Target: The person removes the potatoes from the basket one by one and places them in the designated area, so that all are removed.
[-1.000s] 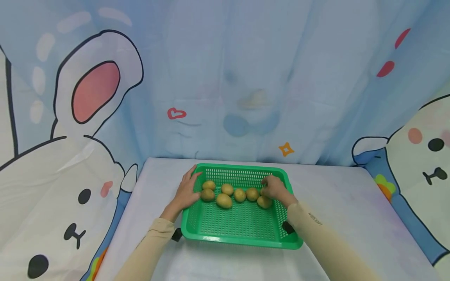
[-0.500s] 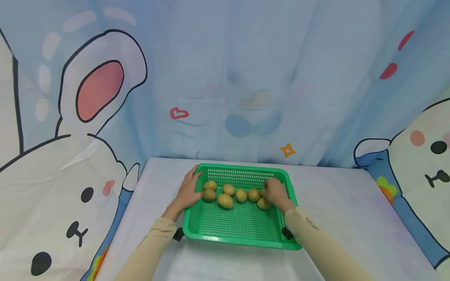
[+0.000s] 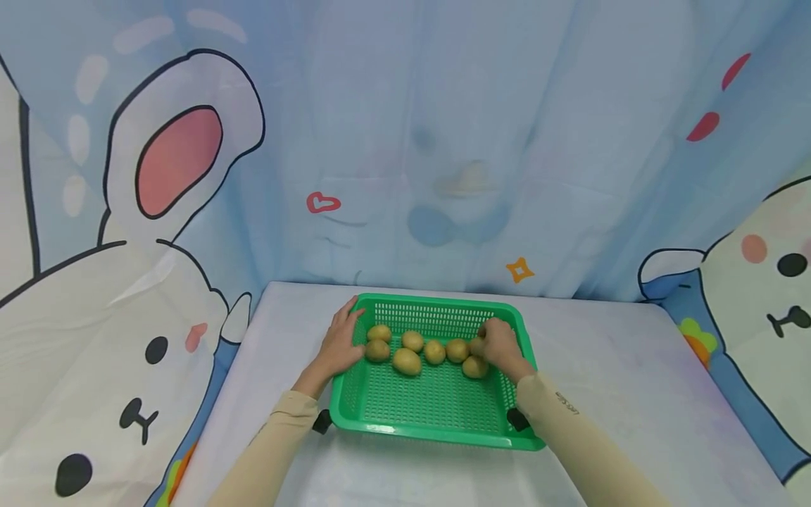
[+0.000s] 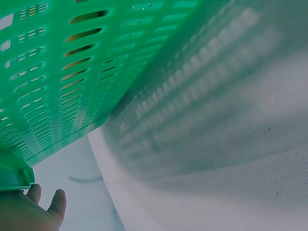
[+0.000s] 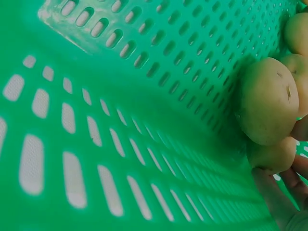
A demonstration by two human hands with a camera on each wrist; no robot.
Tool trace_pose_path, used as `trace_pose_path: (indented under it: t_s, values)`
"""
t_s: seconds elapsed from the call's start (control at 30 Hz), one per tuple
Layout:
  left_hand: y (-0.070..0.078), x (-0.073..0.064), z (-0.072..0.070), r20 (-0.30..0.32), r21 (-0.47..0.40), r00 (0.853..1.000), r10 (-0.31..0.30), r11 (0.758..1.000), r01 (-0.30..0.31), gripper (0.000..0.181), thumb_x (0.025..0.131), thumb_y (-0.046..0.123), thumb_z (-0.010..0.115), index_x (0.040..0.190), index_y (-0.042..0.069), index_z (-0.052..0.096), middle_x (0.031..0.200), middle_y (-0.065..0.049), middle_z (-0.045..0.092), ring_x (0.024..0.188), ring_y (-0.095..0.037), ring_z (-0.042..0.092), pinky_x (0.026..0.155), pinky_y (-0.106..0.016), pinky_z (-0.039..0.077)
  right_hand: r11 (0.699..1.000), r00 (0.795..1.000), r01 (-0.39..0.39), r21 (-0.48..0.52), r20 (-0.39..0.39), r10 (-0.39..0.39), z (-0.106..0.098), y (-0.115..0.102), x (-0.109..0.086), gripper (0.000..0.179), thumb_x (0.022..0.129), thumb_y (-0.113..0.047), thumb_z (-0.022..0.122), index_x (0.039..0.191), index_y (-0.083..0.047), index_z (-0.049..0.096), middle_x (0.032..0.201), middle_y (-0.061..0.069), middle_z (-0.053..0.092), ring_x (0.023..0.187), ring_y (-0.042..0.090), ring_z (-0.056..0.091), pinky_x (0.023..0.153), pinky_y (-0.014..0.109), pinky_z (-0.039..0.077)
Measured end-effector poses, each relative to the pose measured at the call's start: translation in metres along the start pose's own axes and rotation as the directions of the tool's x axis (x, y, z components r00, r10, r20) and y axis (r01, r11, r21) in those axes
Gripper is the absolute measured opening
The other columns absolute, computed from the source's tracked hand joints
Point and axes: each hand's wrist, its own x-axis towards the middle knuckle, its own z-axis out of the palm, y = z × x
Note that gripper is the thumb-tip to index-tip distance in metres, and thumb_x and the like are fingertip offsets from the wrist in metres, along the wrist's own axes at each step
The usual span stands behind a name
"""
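A green plastic basket [image 3: 437,439] with slotted walls holds several yellow-brown potatoes [image 3: 407,362], mostly along its far half. My left hand [image 3: 338,345] rests on the basket's left rim, fingers extended and thumb reaching inside beside the leftmost potatoes. Seen from the left wrist, two fingertips of that hand stick out past the rim. Inside the back right part, my right hand [image 3: 500,345] holds a potato [image 3: 477,346], partly covered by the fingers. The right wrist view shows its fingers around the held potato [image 5: 272,155], with a larger potato [image 5: 269,102] touching it in front.
The basket stands on a white-covered table [image 3: 608,380], near its far edge. Behind hangs a blue curtain [image 3: 380,127] printed with cartoon animals. Small black objects show at the basket's left side [image 3: 322,422] and right side [image 3: 517,420].
My right hand has shifted slightly within the basket's back right part, still on the potato. The left hand stays on the rim. The head view has drifted a little.
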Motion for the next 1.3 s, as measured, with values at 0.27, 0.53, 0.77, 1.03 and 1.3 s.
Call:
trace_pose_path:
  t_s: [0.27,0.53,0.77,1.03,1.3]
  values:
    - [0.004,0.000,-0.002,-0.007,-0.001,1.000,0.003,1.000,-0.003,0.072,0.072,-0.001,0.052,0.143,-0.009,0.041,0.161,-0.020,0.018,0.146,-0.038,0.018,0.110,-0.059,0.027,0.996,1.000,-0.014,0.091,0.030,0.011,-0.012,0.000,0.002,0.050,0.075,0.001,0.063,0.052,-0.018,0.024,0.053,-0.007,0.014,0.049,0.011,0.011,0.044,0.024,0.015]
    - [0.000,0.000,-0.001,-0.004,0.025,1.000,-0.010,1.000,0.010,0.074,0.071,-0.002,0.050,0.144,-0.008,0.040,0.161,-0.018,0.018,0.146,-0.037,0.018,0.109,-0.060,0.029,0.987,0.994,-0.064,0.150,0.093,0.050,-0.037,-0.014,0.004,0.015,0.078,-0.005,0.068,0.069,0.007,0.064,0.063,0.013,0.056,0.057,0.024,0.046,0.052,0.032,0.043]
    - [0.000,-0.002,-0.004,-0.007,-0.004,0.999,-0.032,0.999,0.032,0.073,0.072,-0.003,0.052,0.144,-0.007,0.040,0.162,-0.016,0.016,0.147,-0.037,0.016,0.110,-0.061,0.026,0.977,0.988,-0.098,0.191,0.135,0.072,-0.068,-0.023,0.009,0.035,0.086,-0.012,0.070,0.112,0.011,0.069,0.122,0.031,0.059,0.112,0.046,0.055,0.084,0.051,0.053]
    - [0.000,-0.003,-0.002,-0.010,-0.025,1.000,-0.024,0.999,0.024,0.074,0.071,-0.003,0.052,0.144,-0.007,0.041,0.161,-0.017,0.017,0.146,-0.038,0.017,0.110,-0.060,0.027,0.951,0.984,-0.155,0.266,0.124,0.125,-0.106,-0.010,0.005,0.044,0.090,-0.017,0.069,0.124,0.010,0.062,0.131,0.033,0.051,0.115,0.046,0.053,0.086,0.050,0.051]
    - [0.004,-0.004,-0.001,-0.009,-0.030,1.000,-0.016,0.999,0.016,0.073,0.071,-0.003,0.053,0.143,-0.008,0.042,0.161,-0.020,0.018,0.145,-0.040,0.018,0.109,-0.061,0.027,0.959,0.987,-0.158,0.237,0.044,0.152,-0.123,0.013,-0.006,0.046,0.090,-0.020,0.070,0.122,0.012,0.062,0.127,0.034,0.053,0.096,0.040,0.064,0.078,0.046,0.054]
